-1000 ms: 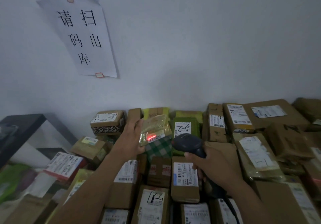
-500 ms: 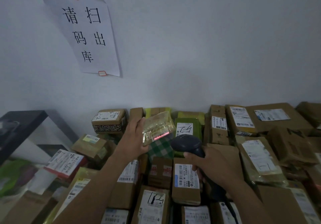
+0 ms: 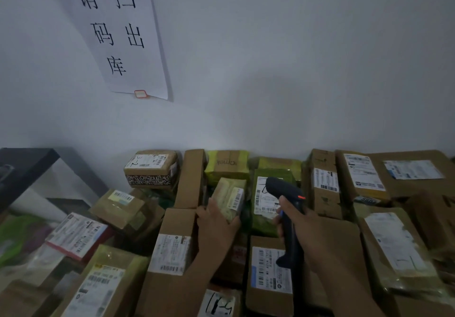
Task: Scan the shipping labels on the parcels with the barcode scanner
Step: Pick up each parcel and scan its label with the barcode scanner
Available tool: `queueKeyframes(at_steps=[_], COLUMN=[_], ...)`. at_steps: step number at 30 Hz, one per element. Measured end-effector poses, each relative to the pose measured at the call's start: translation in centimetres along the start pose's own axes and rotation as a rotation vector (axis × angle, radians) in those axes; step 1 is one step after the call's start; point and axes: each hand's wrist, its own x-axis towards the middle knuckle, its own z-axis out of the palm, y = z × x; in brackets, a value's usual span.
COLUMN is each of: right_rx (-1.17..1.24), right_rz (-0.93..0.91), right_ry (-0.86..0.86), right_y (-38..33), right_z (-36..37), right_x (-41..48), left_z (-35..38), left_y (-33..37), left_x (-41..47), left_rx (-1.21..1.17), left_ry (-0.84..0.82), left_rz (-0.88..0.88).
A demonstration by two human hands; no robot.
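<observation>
My left hand (image 3: 215, 220) holds a small yellowish plastic-wrapped parcel (image 3: 227, 197) low against the pile, its white barcode label (image 3: 236, 198) facing right. My right hand (image 3: 299, 225) grips the handle of a dark barcode scanner (image 3: 283, 191), whose head sits just right of that parcel, above a green parcel (image 3: 264, 203) with a white label. No red scan line shows. Brown cardboard parcels with shipping labels lie packed all around.
A white wall with a paper sign (image 3: 118, 33) rises behind the pile. A dark shelf frame (image 3: 24, 166) stands at the left. Labelled boxes (image 3: 362, 174) fill the right side; a box with a black patterned band (image 3: 150, 169) sits at the back.
My left hand has lowered the small parcel down onto the pile. The red scan line on its label has gone. The scanner has lifted and its head now points further back.
</observation>
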Motion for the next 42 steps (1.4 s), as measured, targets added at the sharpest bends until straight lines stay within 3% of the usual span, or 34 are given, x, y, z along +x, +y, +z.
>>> queueKeyframes(at_steps=[8, 15, 17, 20, 24, 32, 35, 38, 42], right_rx=[0.099, 0.13, 0.122, 0.107, 0.141, 0.135, 0.145, 0.162, 0.159], right_rz=[0.066, 0.092, 0.09, 0.078, 0.083, 0.092, 0.103, 0.092, 0.088], right_ry=[-0.003, -0.048, -0.065, -0.102, -0.119, -0.15, -0.175, -0.21, -0.222], right_y=[3.0, 3.7, 3.8, 3.7, 3.8, 3.8, 4.1, 4.2, 4.0], right_z=[0.7, 0.4, 0.4, 0.4, 0.2, -0.2, -0.3, -0.3, -0.3], right_x=[2.9, 3.9, 4.0, 4.1, 4.3, 4.6, 4.8, 5.0, 5.0], left_z=[4.0, 5.8, 5.9, 5.1, 3.2, 2.7, 2.9, 3.0, 2.4], left_y=[-0.6, -2.9, -2.7, -1.5, 0.6, 4.6, 5.1, 4.4, 4.1], left_x=[2.6, 2.0, 1.8, 2.6, 8.0, 18.9, 20.9, 22.1, 22.7], left_rx=[-0.066, 0.064, 0.153, 0.316, 0.296, 0.575, 0.638, 0.773, 0.785], left_ry=[-0.009, -0.245, -0.247, -0.109, 0.006, -0.172, -0.271, -0.271, -0.28], left_rz=[0.017, -0.073, -0.087, 0.11, 0.284, 0.524, 0.536, 0.544, 0.527])
